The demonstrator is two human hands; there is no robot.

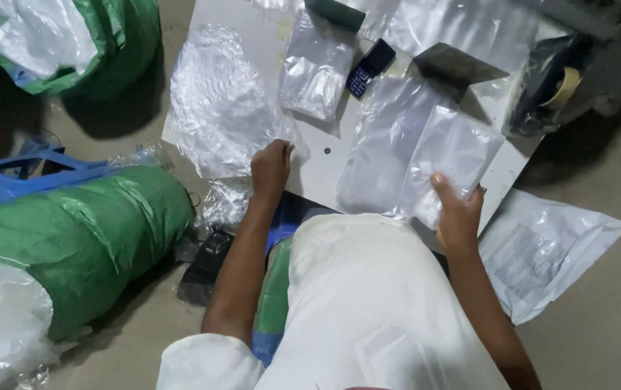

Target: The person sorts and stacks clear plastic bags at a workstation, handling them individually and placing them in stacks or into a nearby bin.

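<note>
My right hand (457, 211) grips the near end of a clear plastic packet (451, 155) with something white inside, holding it over a flat clear bag (386, 137) on the white board (325, 155). My left hand (271, 167) rests, fingers curled, at the near edge of a crumpled pile of clear plastic bags (216, 101) on the board's left side; whether it grips any bag cannot be told. A smaller filled clear packet (316, 68) lies beyond it.
A dark phone (370, 67) and a dark square piece (457, 66) lie on the board. A tape roll (562, 87) sits at the far right. Green sacks (79, 238) (115, 43) stand on the left, and a printed plastic mailer (541, 249) lies on the floor at right.
</note>
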